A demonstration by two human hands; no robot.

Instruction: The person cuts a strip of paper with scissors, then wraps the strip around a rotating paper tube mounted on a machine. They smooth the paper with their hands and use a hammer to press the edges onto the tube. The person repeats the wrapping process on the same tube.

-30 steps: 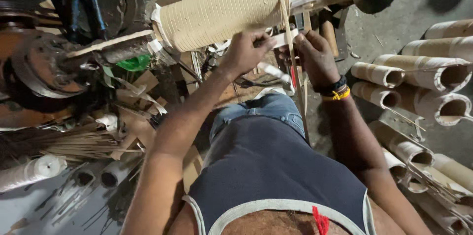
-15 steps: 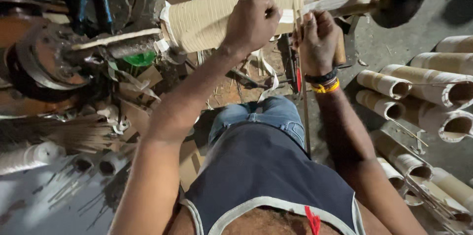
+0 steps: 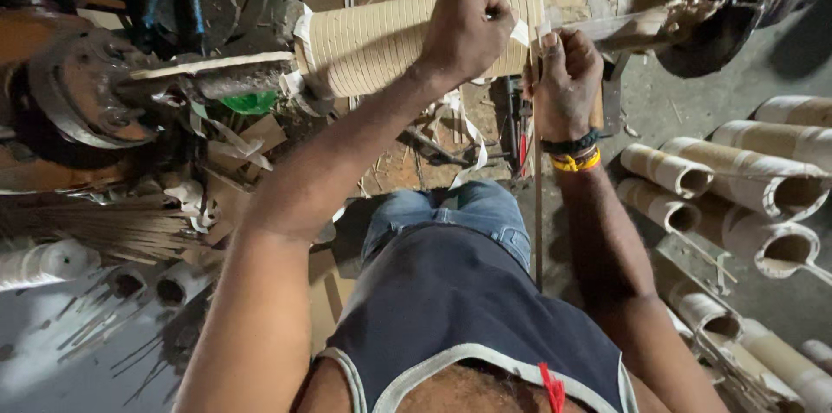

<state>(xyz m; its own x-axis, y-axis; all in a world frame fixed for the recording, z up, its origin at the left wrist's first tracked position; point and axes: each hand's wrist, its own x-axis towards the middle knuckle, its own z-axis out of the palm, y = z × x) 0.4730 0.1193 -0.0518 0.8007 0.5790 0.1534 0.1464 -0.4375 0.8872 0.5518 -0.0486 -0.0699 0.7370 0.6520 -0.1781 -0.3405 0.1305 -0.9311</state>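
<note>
Since a second ago, the left hand has risen onto the horizontal roll, its grip now pinching a strip end. The right hand, fingers closed, steadies a thin blade at the roll's edge, which suggests trimming.

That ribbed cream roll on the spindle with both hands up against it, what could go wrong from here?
1. The left hand grips the cream roll beside the metal wheel; if the spindle turns, fingers could get pulled in.
2. The right hand sits at the roll's end against a thin upright strip, whose edge might cut the palm.
3. Loose white strips hanging under the roll could snag.
</note>
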